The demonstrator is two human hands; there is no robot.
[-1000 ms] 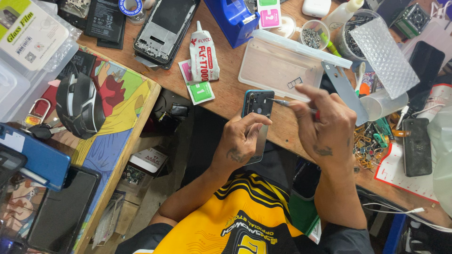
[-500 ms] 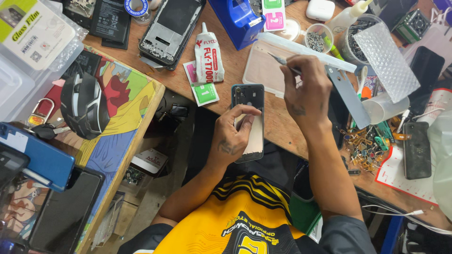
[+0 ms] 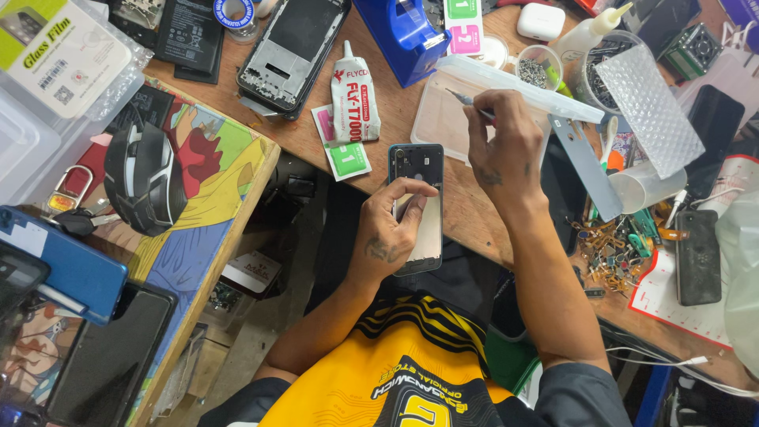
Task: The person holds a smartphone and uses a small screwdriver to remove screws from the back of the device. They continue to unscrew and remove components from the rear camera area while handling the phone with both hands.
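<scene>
The grip of the left hand [image 3: 389, 233] is closed around an opened phone body [image 3: 417, 207], held at the near edge of the tabletop [image 3: 466, 213]. Farther away, the right hand [image 3: 506, 150] pinches thin tweezers [image 3: 466, 100] above a clear plastic tray [image 3: 443, 119], beside a glue tube [image 3: 356, 95].

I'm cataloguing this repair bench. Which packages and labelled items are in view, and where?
Glue tube: white with red print, lying above the opened phone that the left hand holds.
Wipe sachet: green and white, beside the tube.
Screen-protector box: white and green, top left corner.
Tape roll: blue-labelled, top edge.
</scene>
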